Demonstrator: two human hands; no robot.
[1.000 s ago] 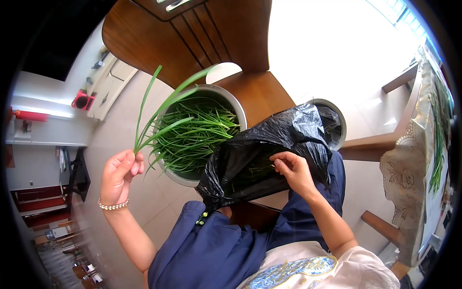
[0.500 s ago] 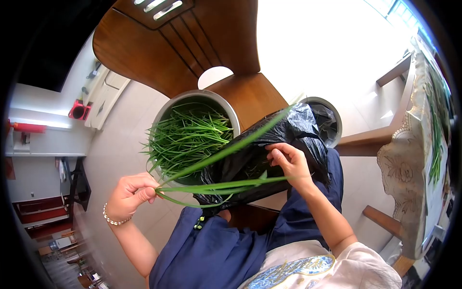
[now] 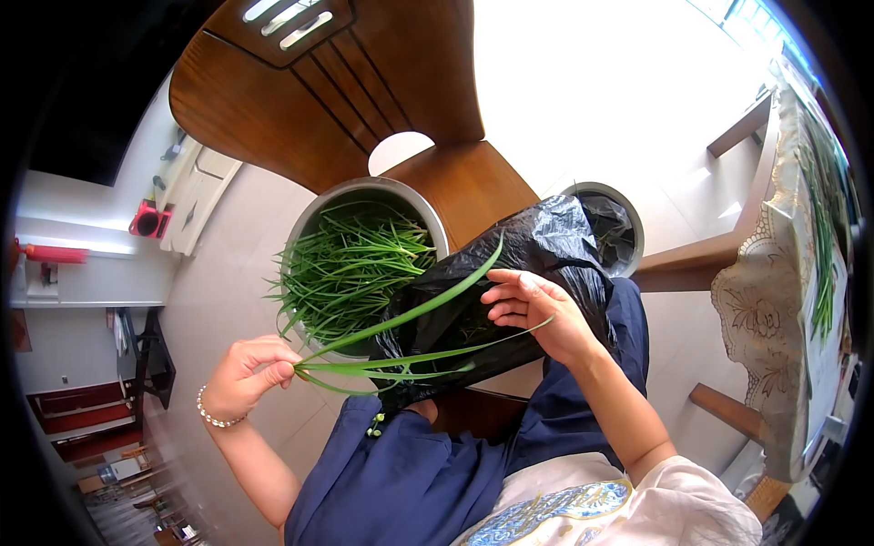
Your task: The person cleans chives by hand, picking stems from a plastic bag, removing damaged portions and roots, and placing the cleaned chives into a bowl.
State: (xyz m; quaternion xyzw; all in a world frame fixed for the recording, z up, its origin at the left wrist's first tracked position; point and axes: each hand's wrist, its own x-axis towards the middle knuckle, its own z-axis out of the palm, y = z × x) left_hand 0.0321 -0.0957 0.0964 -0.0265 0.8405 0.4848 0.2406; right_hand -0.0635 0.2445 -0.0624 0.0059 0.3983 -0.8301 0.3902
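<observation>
My left hand point(image 3: 250, 373) pinches several long green garlic chive leaves point(image 3: 410, 317) at one end, and they fan out to the right across my lap. Close to the leaf tips is my right hand point(image 3: 539, 311), its fingers stretched apart and nothing held in them. Beneath the leaves a black plastic bag point(image 3: 543, 238) lies open over my knees, with some green bits inside. Cut chives point(image 3: 364, 259) fill much of a metal pot point(image 3: 435, 223) on the left.
A brown wooden chair point(image 3: 455, 187) stands in front of me, beside the pot. Behind the bag sits a second round bin point(image 3: 635, 223) with a black liner. On my right, a table with a lace cloth point(image 3: 760, 291) carries more long green leaves point(image 3: 824, 273).
My right hand's fingers have spread and moved slightly left and down, away from the bag's rim. The long leaf's tip has swung lower and left. My left hand keeps its pinch.
</observation>
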